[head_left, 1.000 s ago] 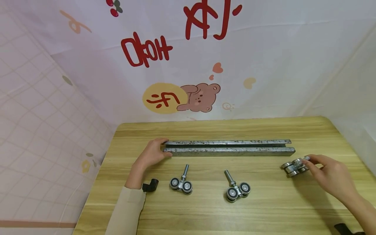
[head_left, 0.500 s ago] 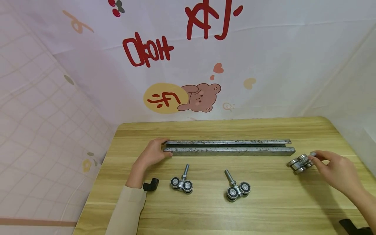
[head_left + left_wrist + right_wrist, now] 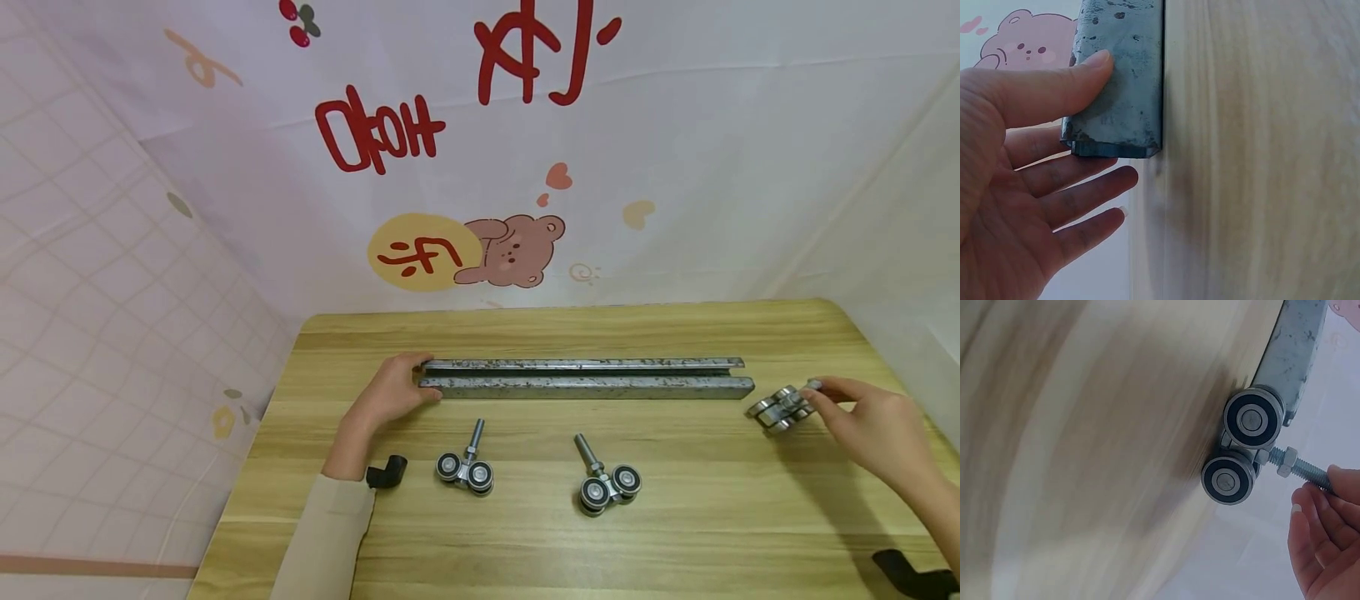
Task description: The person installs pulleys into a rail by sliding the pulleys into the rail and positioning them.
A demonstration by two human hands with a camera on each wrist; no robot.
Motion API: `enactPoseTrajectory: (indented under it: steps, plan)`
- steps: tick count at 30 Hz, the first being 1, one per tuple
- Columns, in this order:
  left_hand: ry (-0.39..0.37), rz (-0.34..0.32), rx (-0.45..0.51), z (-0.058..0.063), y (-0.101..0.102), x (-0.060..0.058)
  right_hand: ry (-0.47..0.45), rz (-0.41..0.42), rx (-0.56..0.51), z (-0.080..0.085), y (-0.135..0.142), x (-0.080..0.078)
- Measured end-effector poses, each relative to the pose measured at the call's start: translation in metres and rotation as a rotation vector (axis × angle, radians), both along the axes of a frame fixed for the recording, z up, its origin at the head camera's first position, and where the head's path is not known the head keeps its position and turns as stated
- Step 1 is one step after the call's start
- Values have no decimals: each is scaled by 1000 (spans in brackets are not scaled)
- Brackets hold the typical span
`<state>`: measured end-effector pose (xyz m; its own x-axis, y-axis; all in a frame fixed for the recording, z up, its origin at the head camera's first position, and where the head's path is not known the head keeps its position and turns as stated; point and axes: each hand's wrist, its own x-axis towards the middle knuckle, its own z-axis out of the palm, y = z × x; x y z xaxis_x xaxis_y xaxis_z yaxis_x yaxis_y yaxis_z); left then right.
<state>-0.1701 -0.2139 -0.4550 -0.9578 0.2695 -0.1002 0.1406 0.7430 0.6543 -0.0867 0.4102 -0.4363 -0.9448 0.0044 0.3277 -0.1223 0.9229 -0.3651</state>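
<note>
A long metal C-channel rail [image 3: 585,387], slot facing up, lies along the back of the table. My left hand [image 3: 390,387] grips its left end, thumb on the near side; in the left wrist view the thumb presses the rail's flat side [image 3: 1119,94] while the lower fingers extend past its end. Just off the rail's right end, my right hand [image 3: 873,425] pinches the threaded bolt of a four-wheeled roller trolley [image 3: 780,408]. The right wrist view shows that trolley's bearing wheels [image 3: 1252,419] close to the rail end, with thumb and fingers on the bolt tip [image 3: 1319,478].
Two more roller trolleys rest on the table in front of the rail, one left [image 3: 465,471] and one nearer the middle [image 3: 607,487], bolts pointing back. A printed cloth wall [image 3: 675,167] stands behind the wooden table [image 3: 525,550]. Black wrist mounts [image 3: 386,472] show by both forearms.
My right hand has carried its trolley rightward and slightly back, toward a place beside the rail's right end. My left hand keeps its grip on the rail, which stays where it was.
</note>
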Motion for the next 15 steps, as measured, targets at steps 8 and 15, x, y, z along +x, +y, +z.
enactPoseTrajectory:
  steps: [8, 15]
  plan:
    - [6, -5, 8, -1, 0, 0, -68, -22, -22, 3, 5, -4]
    - [3, -7, 8, 0, 0, 0, -80, -41, -16, 2, 10, -11]
